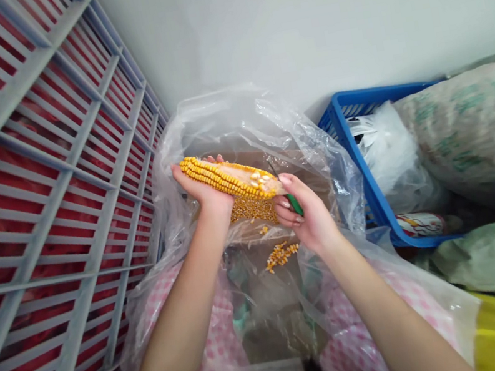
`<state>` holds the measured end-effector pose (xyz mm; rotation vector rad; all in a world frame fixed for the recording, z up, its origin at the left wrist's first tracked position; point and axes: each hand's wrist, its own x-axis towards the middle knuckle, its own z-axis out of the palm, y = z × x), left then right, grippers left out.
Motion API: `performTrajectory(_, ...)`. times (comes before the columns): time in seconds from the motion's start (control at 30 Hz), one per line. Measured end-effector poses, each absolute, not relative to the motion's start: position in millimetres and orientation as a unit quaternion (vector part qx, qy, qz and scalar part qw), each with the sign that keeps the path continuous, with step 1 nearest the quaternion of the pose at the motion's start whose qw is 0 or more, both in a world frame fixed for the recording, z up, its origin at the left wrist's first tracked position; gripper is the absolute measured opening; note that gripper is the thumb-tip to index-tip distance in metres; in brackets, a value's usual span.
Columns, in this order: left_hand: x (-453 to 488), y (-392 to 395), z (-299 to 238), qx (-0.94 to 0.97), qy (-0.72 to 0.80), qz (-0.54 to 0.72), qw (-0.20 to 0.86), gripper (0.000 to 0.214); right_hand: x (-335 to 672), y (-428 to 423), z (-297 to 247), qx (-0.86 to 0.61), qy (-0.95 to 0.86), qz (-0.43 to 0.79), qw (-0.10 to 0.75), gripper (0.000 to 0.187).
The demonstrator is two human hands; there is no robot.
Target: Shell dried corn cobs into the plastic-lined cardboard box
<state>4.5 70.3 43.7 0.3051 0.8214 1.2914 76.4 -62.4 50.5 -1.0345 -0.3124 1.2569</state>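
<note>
A yellow corn cob (222, 177) lies across both hands, with a strip of kernels gone along its upper side and some pale kernels near its right end. My left hand (211, 195) is closed round the cob's left part from below. My right hand (306, 210) grips a green-handled tool (295, 205) with a thin dark shaft. Its thumb and fingers also touch the cob's right tip. Below the cob, loose corn kernels (251, 209) lie in a heap inside a clear plastic bag (341, 176). A smaller cluster of kernels (281, 256) rests on the plastic nearer to me.
A grey slatted crate (68, 165) with red contents rises close on the left. On the right stands a blue basket (368, 184) holding plastic bags, a stuffed sack (474, 122) and a can (420, 224). A pale wall (297, 25) closes off the back.
</note>
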Motion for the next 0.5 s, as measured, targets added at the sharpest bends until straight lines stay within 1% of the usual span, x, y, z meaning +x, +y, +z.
performTrajectory(0.07,3.6,71.7,43.9,0.088,0.355,0.592,0.718,0.042,78.2,-63.4,51.2,-0.468,-0.15,0.548,0.677,0.029)
performTrajectory(0.17,3.1,72.2,44.4,0.066,0.353,0.586,0.726,0.04,79.5,-64.2,49.0,-0.495,-0.171,0.518,0.676,0.032)
performTrajectory(0.3,3.3,71.9,44.5,0.076,0.358,0.583,0.726,0.042,79.8,-64.1,46.2,-0.511,-0.189,0.513,0.663,0.035)
performTrajectory(0.5,5.0,69.7,44.1,0.101,0.365,0.592,0.711,0.045,80.4,-64.5,47.3,-0.507,-0.167,0.538,0.653,0.037)
